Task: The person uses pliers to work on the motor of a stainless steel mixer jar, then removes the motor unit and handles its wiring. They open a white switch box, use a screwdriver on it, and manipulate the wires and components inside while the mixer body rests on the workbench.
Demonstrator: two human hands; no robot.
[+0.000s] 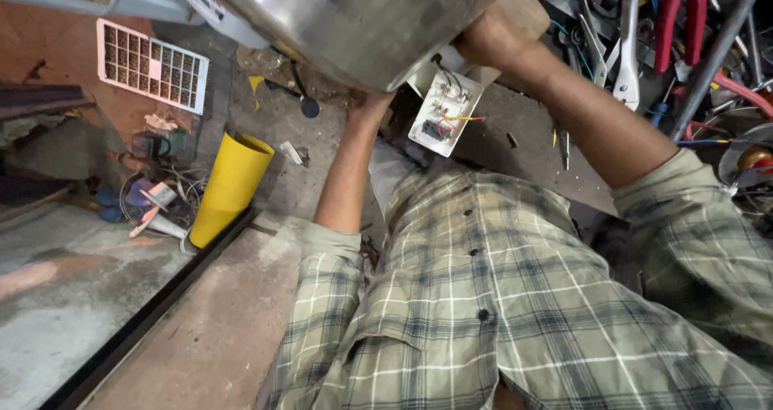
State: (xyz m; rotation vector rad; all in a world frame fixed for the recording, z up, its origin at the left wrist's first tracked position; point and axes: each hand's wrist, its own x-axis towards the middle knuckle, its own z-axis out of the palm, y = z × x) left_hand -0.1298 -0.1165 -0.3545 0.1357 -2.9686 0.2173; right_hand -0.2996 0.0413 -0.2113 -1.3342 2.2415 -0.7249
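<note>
Plaid shirt (499, 297) nearest, sleeves rolled. Both forearms reached up and away from chest. Left hand (372, 104) pressed under rim of big steel pot (354, 19); fingers hidden, grip impossible to tell. Right hand (487, 39) clenched at pot's right edge, seemingly gripping it. Pot hung above both hands, tilted, equally near each. White switch board (444, 112) lay between wrists. Yellow tube (229, 186) stood well left of left hand; tool heap (668, 23) beyond right hand.

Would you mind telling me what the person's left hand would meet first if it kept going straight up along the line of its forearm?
Most likely the shiny metal pot: the left hand already reaches its lower rim, probably touching it, though the fingers are hidden behind it.
</note>
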